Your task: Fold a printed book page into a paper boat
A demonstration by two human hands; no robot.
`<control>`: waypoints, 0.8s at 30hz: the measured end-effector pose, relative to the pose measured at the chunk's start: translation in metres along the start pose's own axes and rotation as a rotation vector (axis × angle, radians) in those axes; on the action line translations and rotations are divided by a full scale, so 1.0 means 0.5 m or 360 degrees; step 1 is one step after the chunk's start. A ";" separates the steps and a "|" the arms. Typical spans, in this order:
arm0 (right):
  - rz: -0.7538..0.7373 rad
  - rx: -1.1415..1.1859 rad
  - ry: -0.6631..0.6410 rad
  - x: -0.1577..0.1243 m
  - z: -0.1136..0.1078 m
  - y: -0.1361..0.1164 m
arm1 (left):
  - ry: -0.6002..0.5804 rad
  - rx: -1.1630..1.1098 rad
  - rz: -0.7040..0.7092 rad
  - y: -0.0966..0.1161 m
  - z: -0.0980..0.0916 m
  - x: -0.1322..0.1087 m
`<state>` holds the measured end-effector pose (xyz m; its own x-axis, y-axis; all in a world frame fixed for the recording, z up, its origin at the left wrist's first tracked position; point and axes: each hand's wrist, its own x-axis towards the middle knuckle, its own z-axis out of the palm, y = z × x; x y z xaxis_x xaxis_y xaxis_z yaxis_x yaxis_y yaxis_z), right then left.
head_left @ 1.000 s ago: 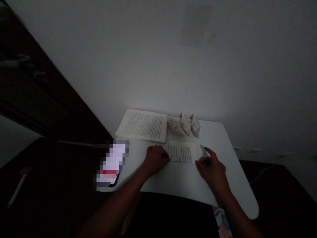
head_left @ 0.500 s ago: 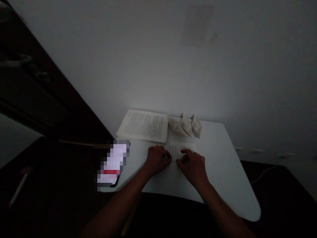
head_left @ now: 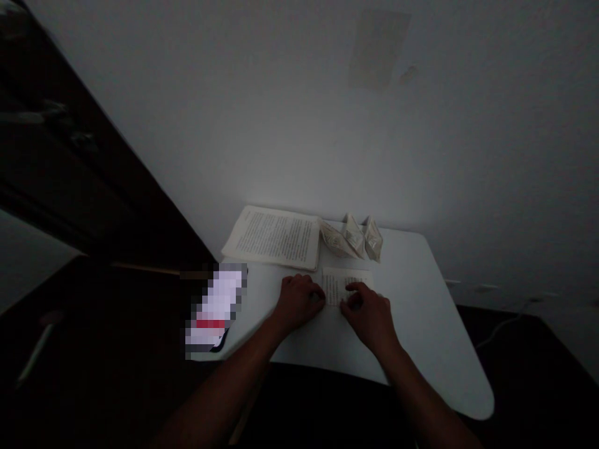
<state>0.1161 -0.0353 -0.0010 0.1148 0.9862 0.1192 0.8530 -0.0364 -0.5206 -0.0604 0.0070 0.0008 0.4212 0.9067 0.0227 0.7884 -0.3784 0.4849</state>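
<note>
A small printed sheet of paper lies flat on the white table, its right part hidden by my right hand. At its lower left corner, my left hand is closed, with thumb and forefinger tips together on the paper's edge. My right hand rests over the lower right part of the sheet. Its thumb is at the bottom edge and its forefinger reaches over the print, with a gap between them. Behind the sheet stand three folded paper boats, made of printed paper.
A stack of printed pages lies at the back left of the table. Near the left edge is a phone with a blurred, lit screen. The wall rises behind the table, and a dark door is at the left.
My right thumb has slid a little to the right along the sheet's lower edge. My left hand stays at the corner. The view has shifted slightly.
</note>
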 end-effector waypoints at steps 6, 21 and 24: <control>0.0103 0.0130 -0.0029 -0.004 -0.025 0.057 | 0.0043 -0.0017 0.0026 -0.003 0.004 0.001; 0.0230 0.0300 0.0023 -0.003 -0.072 0.148 | 0.0249 -0.0007 0.0174 -0.004 0.017 -0.016; 0.0258 0.0416 0.0115 0.018 -0.067 0.142 | 0.0250 -0.0009 0.0197 -0.005 0.018 -0.016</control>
<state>0.1946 -0.0346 -0.0084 0.2825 0.9566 0.0721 0.6621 -0.1400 -0.7363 -0.0616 -0.0011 -0.0086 0.4393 0.8714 0.2184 0.7321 -0.4882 0.4750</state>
